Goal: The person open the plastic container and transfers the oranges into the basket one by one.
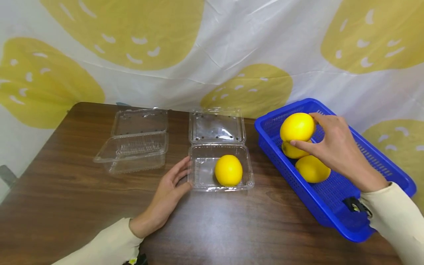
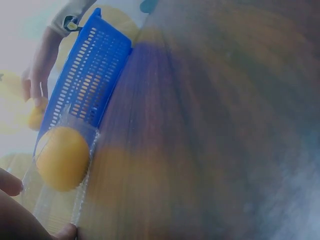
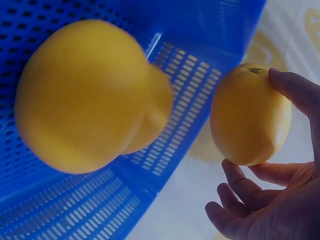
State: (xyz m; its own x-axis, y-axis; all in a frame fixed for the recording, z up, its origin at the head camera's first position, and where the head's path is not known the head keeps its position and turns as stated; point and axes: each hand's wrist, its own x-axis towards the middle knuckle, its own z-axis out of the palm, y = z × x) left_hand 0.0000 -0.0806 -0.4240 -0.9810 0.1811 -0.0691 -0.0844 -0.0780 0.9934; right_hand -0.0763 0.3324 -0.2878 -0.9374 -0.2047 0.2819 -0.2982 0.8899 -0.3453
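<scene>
My right hand (image 1: 341,147) pinches a yellow-orange orange (image 1: 297,127) between thumb and fingers, above the blue basket (image 1: 281,162). In the right wrist view this orange (image 3: 251,117) hangs clear of the basket floor. Two more oranges lie in the basket; the nearer one (image 1: 313,169) shows plainly, the other is partly hidden behind the held fruit. My left hand (image 1: 167,195) touches the left side of an open clear plastic clamshell box (image 1: 203,176), its fingers along the rim. Inside that box, toward the right, sits one orange (image 1: 228,170).
A second clear clamshell box (image 1: 135,151) stands with its lid up, left of the first. Everything rests on a brown wooden table (image 1: 212,228). Behind it hangs a white cloth (image 1: 225,44) with big yellow fruit prints, close to the table's back edge.
</scene>
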